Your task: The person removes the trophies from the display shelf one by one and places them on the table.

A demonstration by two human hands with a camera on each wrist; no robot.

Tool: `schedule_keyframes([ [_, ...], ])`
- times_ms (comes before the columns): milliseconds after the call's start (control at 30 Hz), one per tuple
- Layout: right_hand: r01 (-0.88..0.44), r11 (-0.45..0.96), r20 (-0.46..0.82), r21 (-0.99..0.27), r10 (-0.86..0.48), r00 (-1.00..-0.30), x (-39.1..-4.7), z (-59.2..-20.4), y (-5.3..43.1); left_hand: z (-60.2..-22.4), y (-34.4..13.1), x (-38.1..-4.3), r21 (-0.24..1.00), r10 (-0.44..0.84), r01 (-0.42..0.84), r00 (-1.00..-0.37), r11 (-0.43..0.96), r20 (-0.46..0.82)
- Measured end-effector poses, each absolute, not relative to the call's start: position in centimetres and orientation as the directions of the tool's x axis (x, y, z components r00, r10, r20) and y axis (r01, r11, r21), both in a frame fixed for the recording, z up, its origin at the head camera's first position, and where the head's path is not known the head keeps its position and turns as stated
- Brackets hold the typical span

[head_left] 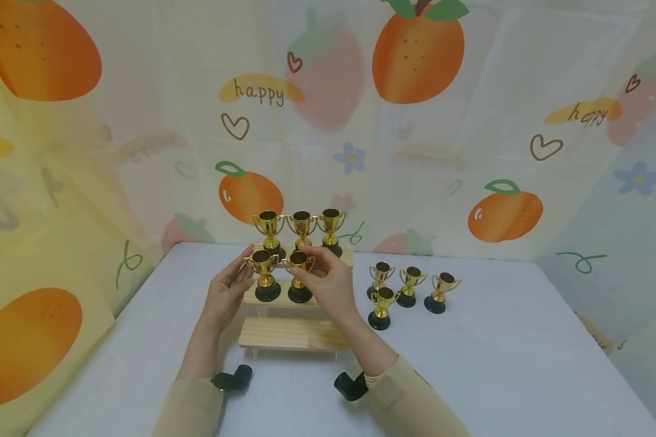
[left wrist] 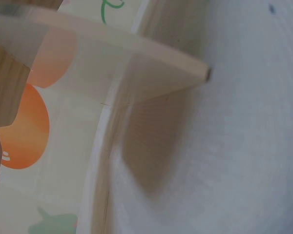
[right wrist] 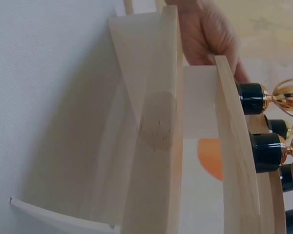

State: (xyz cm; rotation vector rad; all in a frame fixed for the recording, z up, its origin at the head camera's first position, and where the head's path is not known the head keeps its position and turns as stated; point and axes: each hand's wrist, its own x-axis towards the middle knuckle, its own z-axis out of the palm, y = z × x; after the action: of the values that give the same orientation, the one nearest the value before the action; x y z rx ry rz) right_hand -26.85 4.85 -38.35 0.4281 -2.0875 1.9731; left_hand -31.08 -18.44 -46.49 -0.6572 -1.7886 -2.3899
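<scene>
Behind me hangs a pale cloth backdrop [head_left: 426, 176] printed with fruit and hearts, and the white worktop [head_left: 503, 352] meets its foot along the back edge. On the left, the worktop's edge slants away from me, with a broad strip of surface between it and my left arm. My left hand [head_left: 224, 297] is beside the left end of the wooden stand, fingers loosely bent and holding nothing that I can see; whether they touch the nearest cup or the wood I can't tell.

On the stand's middle step [head_left: 284, 300], the left trophy cup [head_left: 265, 267] stands upright, with a narrow gap between its black base and that of the right trophy cup [head_left: 300, 290]. My right hand [head_left: 330, 291] pinches this second one, thumb in front, its base at the step. The top step [head_left: 348, 258] carries three more cups [head_left: 302, 226] in a row; the bottom step [head_left: 292, 334] shows its full wooden length towards me.

Right of my hand, four cups [head_left: 412, 280] stand upright on the worktop, three at the back and one in front, well apart from the right edge, with wide white surface between.
</scene>
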Motion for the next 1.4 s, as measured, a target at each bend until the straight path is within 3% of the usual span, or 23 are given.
schedule_keyframes([
  [833,-0.347,0.055,0.346,-0.936,-0.031,-0.938,-26.1,-38.1,5.5,-46.4,-18.2,-31.0,0.874,0.188,0.34,-0.888,-0.346,0.42],
  [1400,-0.354,0.023,0.354,-0.935,-0.014,-0.935,-25.9,-37.6,8.3,-46.5,-18.2,-31.1,0.872,0.189,0.344,-0.885,-0.349,0.425],
])
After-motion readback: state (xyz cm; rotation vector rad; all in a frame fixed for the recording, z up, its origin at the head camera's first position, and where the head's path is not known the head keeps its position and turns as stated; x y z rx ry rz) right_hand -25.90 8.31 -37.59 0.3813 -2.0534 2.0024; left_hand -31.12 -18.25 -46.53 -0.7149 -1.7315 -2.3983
